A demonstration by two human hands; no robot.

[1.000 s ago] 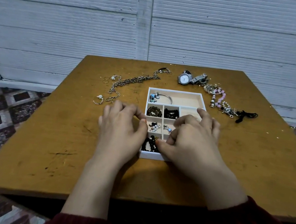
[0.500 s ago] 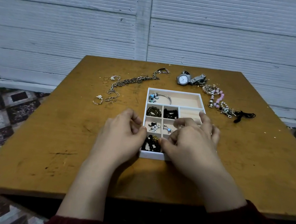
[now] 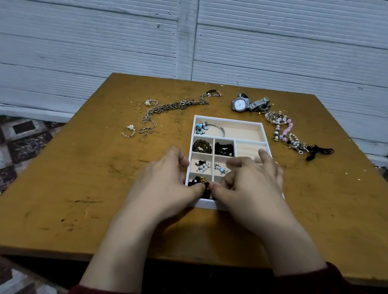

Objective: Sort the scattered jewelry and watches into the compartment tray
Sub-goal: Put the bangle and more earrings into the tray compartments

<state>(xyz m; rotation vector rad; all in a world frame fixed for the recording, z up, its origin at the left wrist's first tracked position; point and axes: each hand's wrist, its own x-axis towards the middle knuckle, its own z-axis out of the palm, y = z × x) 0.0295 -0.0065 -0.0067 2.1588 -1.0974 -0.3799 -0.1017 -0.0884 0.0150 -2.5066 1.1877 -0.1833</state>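
Black beads with one gold bead among them, a black bead bracelet [image 3: 197, 181], sit in the near-left compartment of the white compartment tray [image 3: 232, 121]. The tray lies at the middle of a worn wooden bench [image 3: 80, 192].

A second ago the left hand [image 3: 167, 180] lay flat beside the tray with its fingers stretched out. Now those fingers are curled against the tray's left wall and the thumb is down on the beads. The right hand [image 3: 249, 190] has drawn in too. Its thumb meets the left thumb over the bracelet, and one finger is raised over the ridged ring compartment [image 3: 248, 148]. Each grip is closed on the bracelet, thumbs tip to tip; what the fingers do underneath is hidden. This reads as tucking the bracelet into place, so that piece looks nearly sorted.

Several pieces are still outside the tray. A wristwatch [image 3: 241, 103] lies just beyond its far edge. A long chain necklace [image 3: 168, 110] and loose rings [image 3: 129, 131] lie to the far left. Pink bead bracelets [image 3: 282, 128] and a black cord [image 3: 318, 151] lie to the far right. The wide far compartment holds only a charm bangle [image 3: 209, 127] at its left end, with bare lining beside it.

Open bench lies to the left and right of the hands. The near edge is close below the wrists. A white slatted wall [image 3: 130, 24] stands behind the far edge, not far past the watch.
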